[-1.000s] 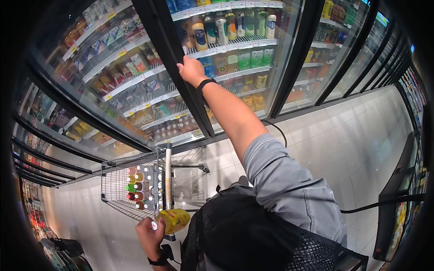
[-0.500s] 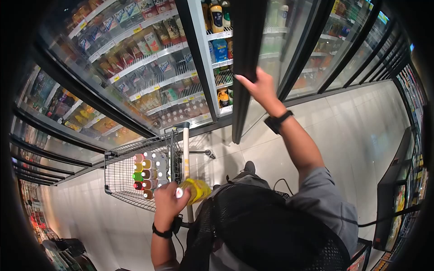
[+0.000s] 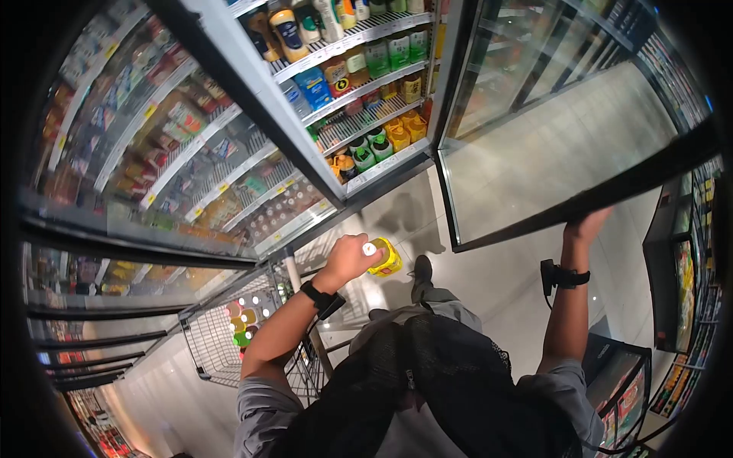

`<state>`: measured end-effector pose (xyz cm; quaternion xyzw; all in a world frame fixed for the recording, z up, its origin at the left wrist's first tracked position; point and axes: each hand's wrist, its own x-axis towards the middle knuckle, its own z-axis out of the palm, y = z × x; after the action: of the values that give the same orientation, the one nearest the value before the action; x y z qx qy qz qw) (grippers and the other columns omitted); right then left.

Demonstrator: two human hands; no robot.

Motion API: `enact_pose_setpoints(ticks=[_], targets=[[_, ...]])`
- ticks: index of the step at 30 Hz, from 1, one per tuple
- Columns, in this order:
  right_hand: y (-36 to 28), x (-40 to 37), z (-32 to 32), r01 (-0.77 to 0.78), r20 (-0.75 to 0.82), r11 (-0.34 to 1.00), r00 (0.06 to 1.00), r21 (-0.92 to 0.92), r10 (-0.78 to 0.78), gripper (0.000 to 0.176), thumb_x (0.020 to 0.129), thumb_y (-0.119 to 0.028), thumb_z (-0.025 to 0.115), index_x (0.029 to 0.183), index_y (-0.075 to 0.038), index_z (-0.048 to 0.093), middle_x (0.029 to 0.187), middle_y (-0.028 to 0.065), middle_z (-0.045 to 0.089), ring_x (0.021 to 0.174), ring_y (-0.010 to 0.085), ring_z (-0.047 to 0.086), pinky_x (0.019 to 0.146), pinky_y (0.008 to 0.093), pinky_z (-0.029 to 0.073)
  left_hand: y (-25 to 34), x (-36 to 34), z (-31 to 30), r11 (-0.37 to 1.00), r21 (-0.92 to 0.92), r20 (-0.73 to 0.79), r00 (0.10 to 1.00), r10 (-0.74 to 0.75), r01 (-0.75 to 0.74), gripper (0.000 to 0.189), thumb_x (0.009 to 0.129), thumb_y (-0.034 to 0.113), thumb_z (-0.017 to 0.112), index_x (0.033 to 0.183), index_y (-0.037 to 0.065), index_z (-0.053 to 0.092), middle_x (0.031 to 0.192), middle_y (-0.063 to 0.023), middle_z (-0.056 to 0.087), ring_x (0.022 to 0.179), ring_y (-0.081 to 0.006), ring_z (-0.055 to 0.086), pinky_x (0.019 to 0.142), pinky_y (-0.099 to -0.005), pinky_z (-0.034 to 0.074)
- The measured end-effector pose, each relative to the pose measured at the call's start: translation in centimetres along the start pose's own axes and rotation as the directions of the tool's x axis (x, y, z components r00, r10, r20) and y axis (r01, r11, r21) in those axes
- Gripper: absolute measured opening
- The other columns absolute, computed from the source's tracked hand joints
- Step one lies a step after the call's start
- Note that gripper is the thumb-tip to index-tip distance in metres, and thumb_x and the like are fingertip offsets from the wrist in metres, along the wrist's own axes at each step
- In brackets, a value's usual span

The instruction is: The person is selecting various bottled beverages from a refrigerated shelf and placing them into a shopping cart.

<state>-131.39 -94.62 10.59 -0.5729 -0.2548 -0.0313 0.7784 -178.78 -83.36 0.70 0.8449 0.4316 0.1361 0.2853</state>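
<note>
My left hand is closed round the neck of a yellow bottle with a white cap, held in front of the cooler above the floor. On the right, my right hand grips the outer edge of a wide-open glass cooler door; the door frame hides most of its fingers. Behind the doorway, the cooler shelves bear rows of bottles and cartons, with green and yellow jugs low down.
A wire shopping cart stands at the left, partly behind my left arm, with several capped bottles inside. Closed glass doors run along the left. A low display case is near my right side.
The cooler door has swung from nearly shut to wide open, my right hand moving right with it. My left hand has carried the yellow bottle away from the cart, toward the cooler opening.
</note>
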Motion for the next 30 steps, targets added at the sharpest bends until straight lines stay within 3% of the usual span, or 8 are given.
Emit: enact_pose_setpoints(ticks=[11,13,14,20,22,24,25,30], targets=[[3.3,6.9,-8.5,-0.362,0.446,0.800,0.885,0.479,0.133,0.017,0.086,-0.026,0.053,0.074,-0.016,0.046,0.073,-0.0018,0.038,0.074,0.0133,0.043,0.074,0.0314,0.043,-8.9,24.8,8.1,0.986,0.029,-0.151,0.975,-0.161,0.167,0.048,0.083,0.045,0.068,0.080,-0.002,0.063,0.076,-0.0273,0.066,0.076,-0.0435,0.066,0.069,-0.0502,0.053],[5.7,8.1,-12.7,-0.219,0.320,-0.259,0.825,0.941,0.465,0.034,0.094,-0.040,0.046,0.071,-0.016,0.041,0.070,-0.0005,0.036,0.070,0.0141,0.040,0.066,0.0339,0.039,-8.6,29.8,7.8,0.970,0.064,-0.208,0.954,-0.215,0.233,0.049,0.084,0.046,0.065,0.081,-0.003,0.061,0.077,-0.0273,0.066,0.077,-0.0438,0.066,0.070,-0.0503,0.053],[6.3,8.2,-14.1,0.165,0.396,-0.680,0.706,0.714,0.587,0.042,0.098,-0.047,0.042,0.069,-0.016,0.039,0.069,0.0001,0.035,0.069,0.0145,0.038,0.063,0.0351,0.038,-8.3,32.0,7.7,0.954,0.066,-0.227,0.935,-0.271,0.293,0.050,0.084,0.046,0.064,0.081,-0.003,0.061,0.076,-0.0273,0.065,0.077,-0.0442,0.066,0.070,-0.0503,0.052],[-1.4,4.6,-5.9,0.232,0.237,-0.533,0.704,0.813,0.669,0.034,0.102,-0.033,0.038,0.074,-0.013,0.041,0.071,-0.0008,0.037,0.066,0.0157,0.040,0.088,0.0365,0.048,-12.8,44.1,11.2,0.920,-0.178,-0.471,0.791,-0.391,0.348,0.044,0.086,0.042,0.064,0.086,-0.002,0.062,0.083,-0.0255,0.066,0.084,-0.0440,0.064,0.072,-0.0489,0.050],[-2.9,4.2,-2.6,0.339,0.530,-0.941,0.793,0.026,0.300,0.026,0.097,-0.025,0.042,0.074,-0.015,0.040,0.072,-0.0017,0.037,0.066,0.0137,0.043,0.103,0.0389,0.044,-12.9,46.7,11.4,0.965,-0.207,-0.584,0.772,-0.252,0.158,0.039,0.088,0.039,0.065,0.084,0.000,0.059,0.082,-0.0243,0.064,0.082,-0.0439,0.062,0.071,-0.0490,0.048],[-4.9,4.2,-1.0,0.357,0.756,-0.934,0.608,0.011,0.241,0.019,0.093,-0.022,0.045,0.075,-0.017,0.041,0.072,-0.0036,0.037,0.070,0.0115,0.048,0.103,0.0404,0.043,-13.8,49.6,11.6,0.936,-0.127,-0.499,0.794,-0.346,0.329,0.039,0.090,0.037,0.064,0.081,0.000,0.056,0.079,-0.0224,0.061,0.078,-0.0438,0.060,0.069,-0.0498,0.046],[-4.1,3.4,-1.1,0.377,0.559,-0.860,0.818,-0.345,0.134,0.013,0.089,-0.019,0.050,0.078,-0.017,0.043,0.074,-0.0043,0.038,0.075,0.0108,0.053,0.106,0.0435,0.041,-15.0,51.1,12.7,0.957,-0.140,-0.565,0.773,-0.289,0.255,0.040,0.091,0.038,0.064,0.081,0.000,0.055,0.077,-0.0207,0.059,0.077,-0.0432,0.060,0.067,-0.0506,0.045],[-3.6,2.8,-0.8,0.381,0.248,-0.912,0.879,0.150,0.408,0.012,0.092,-0.017,0.050,0.080,-0.019,0.051,0.074,-0.0039,0.045,0.067,0.0130,0.050,0.094,0.0383,0.046,-17.1,55.7,15.6,0.935,-0.032,-0.509,0.799,-0.321,0.354,0.035,0.090,0.034,0.064,0.095,0.000,0.056,0.091,-0.0238,0.061,0.082,-0.0440,0.062,0.073,-0.0511,0.051]])
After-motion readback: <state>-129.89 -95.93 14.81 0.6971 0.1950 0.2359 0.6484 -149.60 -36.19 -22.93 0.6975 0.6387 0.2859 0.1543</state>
